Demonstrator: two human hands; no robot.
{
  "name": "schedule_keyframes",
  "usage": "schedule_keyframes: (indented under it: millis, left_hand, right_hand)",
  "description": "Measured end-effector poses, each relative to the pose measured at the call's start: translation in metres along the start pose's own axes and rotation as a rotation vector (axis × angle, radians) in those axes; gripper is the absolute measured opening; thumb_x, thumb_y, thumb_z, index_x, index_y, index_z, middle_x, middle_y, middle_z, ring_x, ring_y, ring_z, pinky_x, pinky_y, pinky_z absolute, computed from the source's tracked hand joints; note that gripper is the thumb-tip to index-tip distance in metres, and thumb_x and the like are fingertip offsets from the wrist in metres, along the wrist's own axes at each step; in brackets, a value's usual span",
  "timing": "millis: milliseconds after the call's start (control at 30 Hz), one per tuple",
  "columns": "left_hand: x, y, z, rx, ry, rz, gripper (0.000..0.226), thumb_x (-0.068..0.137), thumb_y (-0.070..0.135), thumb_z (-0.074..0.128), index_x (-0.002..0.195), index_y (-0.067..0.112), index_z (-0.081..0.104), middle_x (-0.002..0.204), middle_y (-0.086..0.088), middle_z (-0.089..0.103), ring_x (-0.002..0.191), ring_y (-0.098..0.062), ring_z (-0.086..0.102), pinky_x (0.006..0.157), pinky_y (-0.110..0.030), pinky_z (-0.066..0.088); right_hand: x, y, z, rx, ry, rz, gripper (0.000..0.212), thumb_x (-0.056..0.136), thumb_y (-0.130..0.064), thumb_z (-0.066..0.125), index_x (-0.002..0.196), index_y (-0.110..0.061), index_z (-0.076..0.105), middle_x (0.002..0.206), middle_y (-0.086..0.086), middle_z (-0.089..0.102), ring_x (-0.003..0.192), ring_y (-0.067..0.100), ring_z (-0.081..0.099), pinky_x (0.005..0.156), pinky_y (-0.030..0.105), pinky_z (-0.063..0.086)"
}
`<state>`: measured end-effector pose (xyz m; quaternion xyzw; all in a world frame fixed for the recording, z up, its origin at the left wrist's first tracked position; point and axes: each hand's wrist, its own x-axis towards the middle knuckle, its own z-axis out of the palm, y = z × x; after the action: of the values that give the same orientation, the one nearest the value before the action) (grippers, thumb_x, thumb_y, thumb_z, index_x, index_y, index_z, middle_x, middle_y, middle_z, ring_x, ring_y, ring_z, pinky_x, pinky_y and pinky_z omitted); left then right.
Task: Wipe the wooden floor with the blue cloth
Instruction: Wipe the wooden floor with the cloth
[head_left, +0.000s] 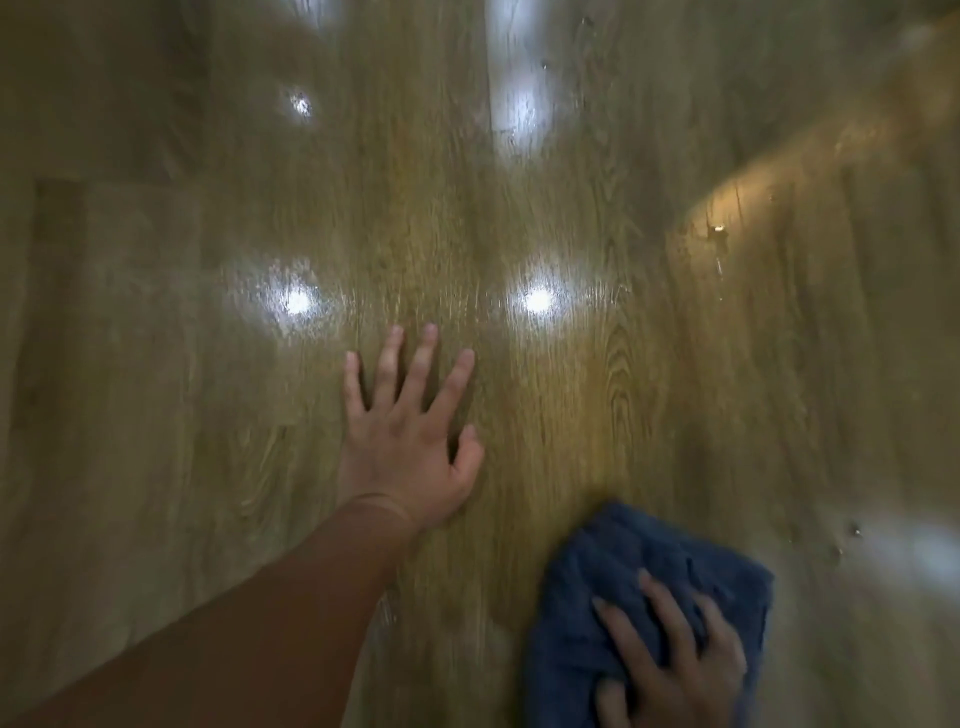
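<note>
The glossy wooden floor fills the whole view, its grain running away from me. A crumpled blue cloth lies on it at the lower right. My right hand presses down on the cloth with fingers spread across its top, thumb at the cloth's near edge. My left hand rests flat on the bare floor left of the cloth, fingers straight and splayed, holding nothing. The frame is motion-blurred.
Ceiling lights reflect as bright spots on the floor ahead of my hands. Small water droplets sit on the boards at the right and a few near the cloth.
</note>
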<state>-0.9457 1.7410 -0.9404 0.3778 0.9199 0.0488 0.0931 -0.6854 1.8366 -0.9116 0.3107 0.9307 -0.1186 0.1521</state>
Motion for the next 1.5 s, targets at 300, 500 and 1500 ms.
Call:
schedule_keyframes:
  millis: [300,500,1500]
  left_hand:
    - [0.0,0.003,-0.005,0.013,-0.059,-0.041,0.071,0.089,0.056,0.022,0.156,0.035,0.018,0.167,-0.003,0.006,0.154,-0.029,-0.001,0.12,-0.062,0.0]
    - [-0.002,0.001,-0.002,0.006,-0.03,-0.028,0.068,0.091,0.056,0.022,0.155,0.035,0.019,0.167,-0.003,0.009,0.153,-0.028,0.001,0.12,-0.061,0.0]
    - [0.002,-0.004,0.009,-0.004,0.062,-0.026,0.062,0.096,0.059,0.03,0.152,0.034,0.024,0.165,-0.004,0.015,0.152,-0.031,0.007,0.12,-0.062,0.0]
  right_hand:
    - [0.265,-0.032,-0.087,0.076,0.386,0.015,0.053,0.089,-0.046,0.035,0.141,-0.041,0.047,0.159,-0.004,0.033,0.145,0.036,0.022,0.117,0.058,0.017]
    - [0.243,-0.028,-0.078,0.094,0.421,-0.005,0.049,0.09,-0.042,0.034,0.134,-0.036,0.054,0.152,-0.005,0.042,0.139,0.034,0.031,0.114,0.051,0.021]
    - [-0.149,-0.002,0.048,0.137,0.259,0.266,0.052,0.098,-0.059,0.028,0.092,-0.027,0.069,0.106,0.012,0.059,0.087,0.049,0.065,0.083,0.055,0.045]
